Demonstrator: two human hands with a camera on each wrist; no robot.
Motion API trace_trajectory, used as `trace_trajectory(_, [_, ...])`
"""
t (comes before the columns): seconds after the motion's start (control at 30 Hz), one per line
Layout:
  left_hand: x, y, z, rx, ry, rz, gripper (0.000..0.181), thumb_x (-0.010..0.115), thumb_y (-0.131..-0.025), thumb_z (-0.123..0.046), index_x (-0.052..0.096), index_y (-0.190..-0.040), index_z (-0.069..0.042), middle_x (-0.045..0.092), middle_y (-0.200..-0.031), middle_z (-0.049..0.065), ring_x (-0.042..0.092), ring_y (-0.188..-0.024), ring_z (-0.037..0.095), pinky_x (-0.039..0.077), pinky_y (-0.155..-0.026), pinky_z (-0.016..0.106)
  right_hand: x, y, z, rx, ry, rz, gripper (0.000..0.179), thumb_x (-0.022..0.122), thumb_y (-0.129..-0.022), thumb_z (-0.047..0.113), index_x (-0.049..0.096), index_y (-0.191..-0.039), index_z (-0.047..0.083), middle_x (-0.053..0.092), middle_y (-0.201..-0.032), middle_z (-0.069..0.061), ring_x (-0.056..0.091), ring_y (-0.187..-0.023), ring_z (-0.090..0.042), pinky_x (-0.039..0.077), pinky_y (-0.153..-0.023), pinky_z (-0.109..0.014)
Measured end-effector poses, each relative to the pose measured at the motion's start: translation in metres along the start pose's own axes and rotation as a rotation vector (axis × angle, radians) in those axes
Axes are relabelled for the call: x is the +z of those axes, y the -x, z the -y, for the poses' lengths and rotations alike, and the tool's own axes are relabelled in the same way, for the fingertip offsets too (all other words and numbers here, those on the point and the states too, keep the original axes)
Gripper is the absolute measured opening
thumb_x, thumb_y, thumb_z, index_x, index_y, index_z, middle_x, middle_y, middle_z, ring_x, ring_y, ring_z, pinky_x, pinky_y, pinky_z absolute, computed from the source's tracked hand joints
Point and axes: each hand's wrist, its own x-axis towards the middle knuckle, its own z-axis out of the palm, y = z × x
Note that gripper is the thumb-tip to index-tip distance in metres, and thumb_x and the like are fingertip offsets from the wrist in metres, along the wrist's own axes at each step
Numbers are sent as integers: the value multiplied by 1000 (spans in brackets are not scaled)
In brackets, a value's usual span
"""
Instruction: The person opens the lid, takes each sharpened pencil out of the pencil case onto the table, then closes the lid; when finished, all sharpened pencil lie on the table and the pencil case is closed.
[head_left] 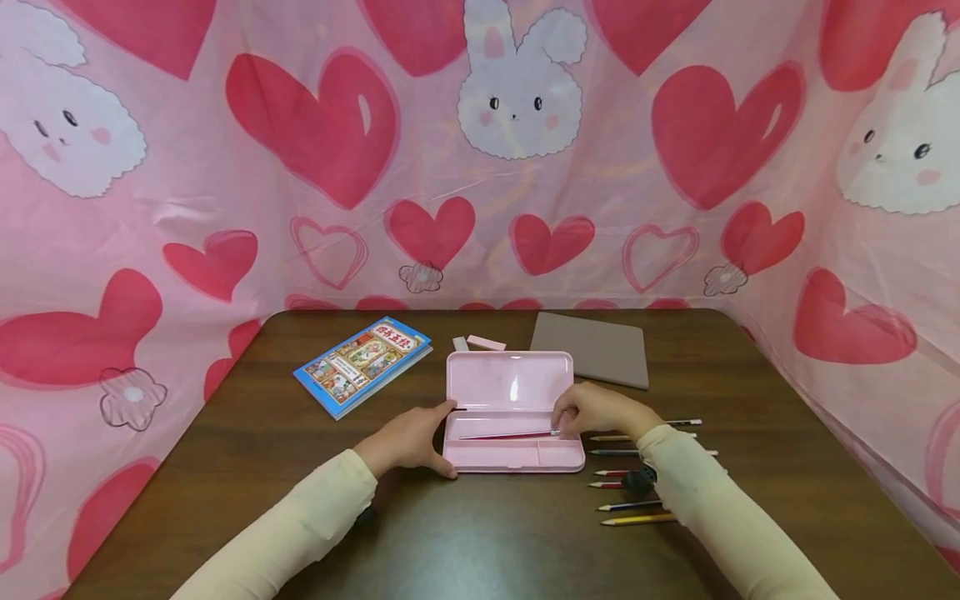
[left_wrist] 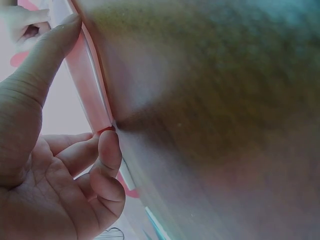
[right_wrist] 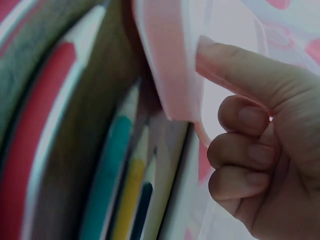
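A pink pencil case (head_left: 510, 381) stands with its lid raised. My left hand (head_left: 408, 437) grips its left end, thumb at the front corner and fingers towards the hinge. In the left wrist view, the thumb (left_wrist: 45, 55) presses the pink wall (left_wrist: 86, 75). A red pencil (head_left: 506, 436) lies lengthwise in the rear compartment. Over its white-tipped end, my right hand (head_left: 600, 408) reaches inside and pinches there with curled fingers. In the right wrist view, one extended finger (right_wrist: 235, 65) passes behind the case wall (right_wrist: 167, 60), which hides the pencil.
Several pencils (head_left: 637, 521) lie in a spread right of the case, partly under the right forearm. A blue-covered book (head_left: 363, 367) lies at the back left. Behind the lid are a pink eraser (head_left: 486, 342), a small whitish block (head_left: 460, 343) and a grey-brown notebook (head_left: 592, 350).
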Motion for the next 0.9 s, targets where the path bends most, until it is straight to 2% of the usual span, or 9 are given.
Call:
trace_trajectory(0.23, [0, -1, -1, -7, -1, -2, 105, 84, -57, -49, 37, -140, -5, 56, -127, 15, 55, -113, 29, 43, -97, 44, 6, -2, 7, 25, 69, 13, 7, 71, -74, 2, 68, -73, 8, 52, -60, 8, 42, -57, -1, 38, -53, -17])
trace_trajectory(0.57, [-4, -1, -3, -24, 11, 4, 104, 84, -58, -47, 36, -141, -5, 55, -128, 15, 55, -114, 29, 43, -98, 45, 3, -1, 6, 51, 61, 51, 11, 70, -80, 10, 64, -71, 12, 47, -60, 8, 43, -58, -5, 38, -55, -20])
trace_trajectory(0.9, [-4, 1, -3, -30, 10, 20, 104, 83, -59, -48, 35, -142, -7, 54, -130, 15, 54, -116, 30, 42, -98, 45, 2, 12, 1, -10, 98, -24, 12, 68, -83, 13, 62, -72, 11, 41, -58, 10, 38, -54, -2, 34, -51, -18])
